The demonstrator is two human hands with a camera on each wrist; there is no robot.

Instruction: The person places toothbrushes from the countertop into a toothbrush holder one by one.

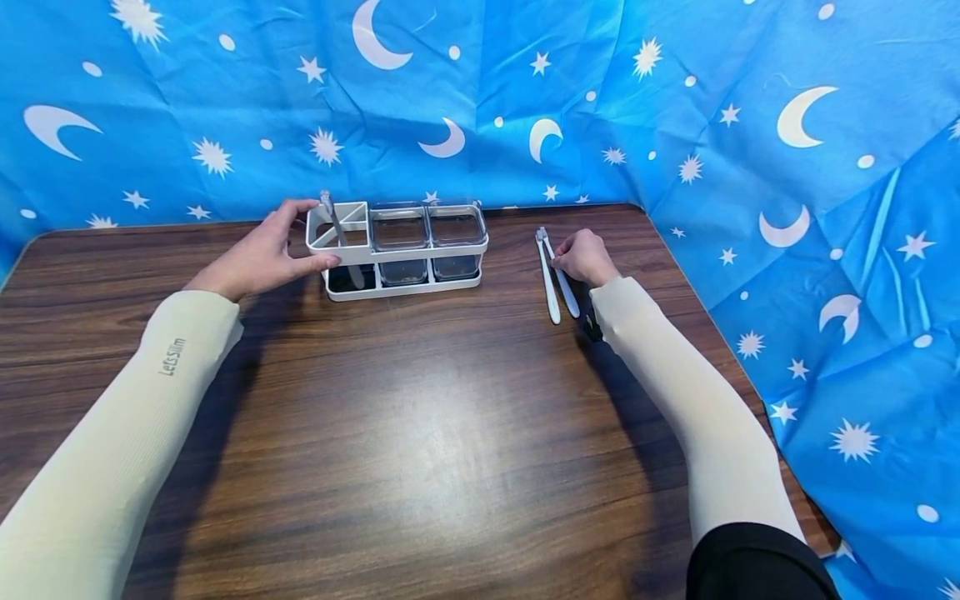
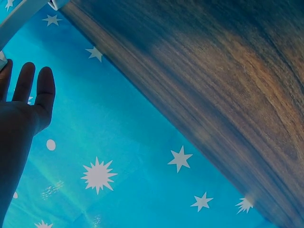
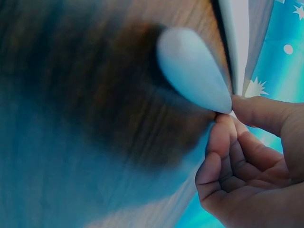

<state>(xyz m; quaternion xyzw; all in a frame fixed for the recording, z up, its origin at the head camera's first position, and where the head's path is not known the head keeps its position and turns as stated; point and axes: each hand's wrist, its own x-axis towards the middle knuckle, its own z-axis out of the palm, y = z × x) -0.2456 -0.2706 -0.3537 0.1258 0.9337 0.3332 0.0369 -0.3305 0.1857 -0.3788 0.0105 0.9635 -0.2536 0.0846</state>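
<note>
A white toothbrush holder (image 1: 409,290) stands at the back of the table, with a slim greyish toothbrush (image 1: 334,218) leaning in its divided left section. My left hand (image 1: 262,257) grips the holder's left end, thumb along the front and fingers at the back. In the left wrist view, only a corner of the holder shows past the fingers. Right of the holder, two white toothbrushes lie close together, heads toward the back. My right hand (image 1: 587,257) pinches the right-hand toothbrush (image 3: 192,69) between thumb and fingertips; the other toothbrush (image 1: 550,287) lies just left of it.
Two clear square cups, a left cup (image 1: 402,272) and a right cup (image 1: 455,267), sit in the holder's other sections. The brown wooden table (image 1: 420,433) ends against a blue curtain (image 1: 487,92) with moons and stars, behind and along the right side.
</note>
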